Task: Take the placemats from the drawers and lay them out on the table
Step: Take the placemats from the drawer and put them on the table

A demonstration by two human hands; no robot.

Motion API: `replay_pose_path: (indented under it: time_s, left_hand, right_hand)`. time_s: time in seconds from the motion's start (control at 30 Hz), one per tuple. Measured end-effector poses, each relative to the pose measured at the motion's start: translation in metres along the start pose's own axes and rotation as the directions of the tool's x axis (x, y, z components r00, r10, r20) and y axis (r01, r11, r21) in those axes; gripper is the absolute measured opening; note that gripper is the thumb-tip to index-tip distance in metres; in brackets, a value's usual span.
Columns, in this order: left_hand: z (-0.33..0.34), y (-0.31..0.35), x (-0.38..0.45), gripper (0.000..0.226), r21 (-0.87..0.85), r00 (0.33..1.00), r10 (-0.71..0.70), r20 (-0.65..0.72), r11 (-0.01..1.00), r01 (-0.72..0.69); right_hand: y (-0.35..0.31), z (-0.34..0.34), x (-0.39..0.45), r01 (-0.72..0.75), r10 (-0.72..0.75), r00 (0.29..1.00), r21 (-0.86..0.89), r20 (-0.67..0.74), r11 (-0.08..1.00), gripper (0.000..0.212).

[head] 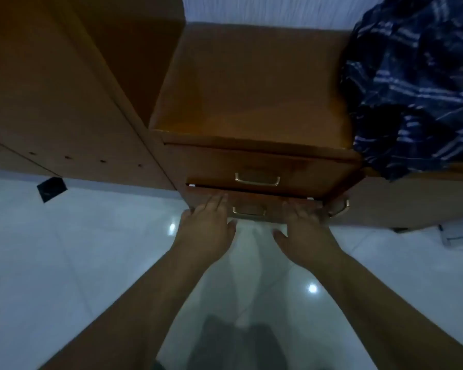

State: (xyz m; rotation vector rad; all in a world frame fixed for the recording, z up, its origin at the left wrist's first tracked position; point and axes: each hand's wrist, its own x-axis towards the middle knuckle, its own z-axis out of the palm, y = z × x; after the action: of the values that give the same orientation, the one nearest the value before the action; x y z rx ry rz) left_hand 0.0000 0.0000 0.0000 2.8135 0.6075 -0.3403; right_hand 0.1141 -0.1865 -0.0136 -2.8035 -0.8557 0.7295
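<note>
Both hands lie flat, fingers spread, left hand and right hand pressed on the lower drawer front; its contents are hidden.

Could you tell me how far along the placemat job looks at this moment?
Early stage. No placemat is in view. Left hand and right hand press flat on the lower drawer, which stands slightly out from the upper drawer. Taking mats out and laying them remains.

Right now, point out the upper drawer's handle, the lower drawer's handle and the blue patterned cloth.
upper drawer handle (257, 180), head view, middle of the metal bar.
lower drawer handle (249, 211), head view, bar between the two hands.
blue patterned cloth (412, 84), head view, middle of the crumpled folds.
</note>
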Motion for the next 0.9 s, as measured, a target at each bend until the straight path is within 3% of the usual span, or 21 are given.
replay_pose_path:
  time_s: [0.2, 0.37, 0.63, 0.9]
  left_hand:
    - [0.050, -0.011, 0.046, 0.069, 0.055, 0.999, 0.034, -0.024, 0.998, -0.033]
    - [0.078, -0.020, 0.059, 0.073, 0.074, 0.997, 0.058, -0.049, 0.996, -0.054]
    - [0.086, -0.022, 0.055, 0.071, 0.064, 0.997, 0.071, -0.028, 0.996, -0.069]
    - [0.094, -0.021, 0.046, 0.076, 0.033, 0.997, 0.069, -0.030, 0.997, -0.068]
  right_hand:
    - [0.011, 0.028, 0.056, 0.056, -0.056, 0.998, -0.050, 0.006, 0.997, 0.079]
    - [0.016, 0.047, 0.062, 0.079, -0.092, 0.992, -0.135, -0.089, 0.988, 0.079]
    - [0.026, 0.056, 0.051, 0.143, -0.161, 0.978, -0.141, -0.130, 0.980, 0.089]
    - [0.023, 0.059, 0.045, 0.126, -0.153, 0.969, -0.143, -0.193, 0.982, 0.085]
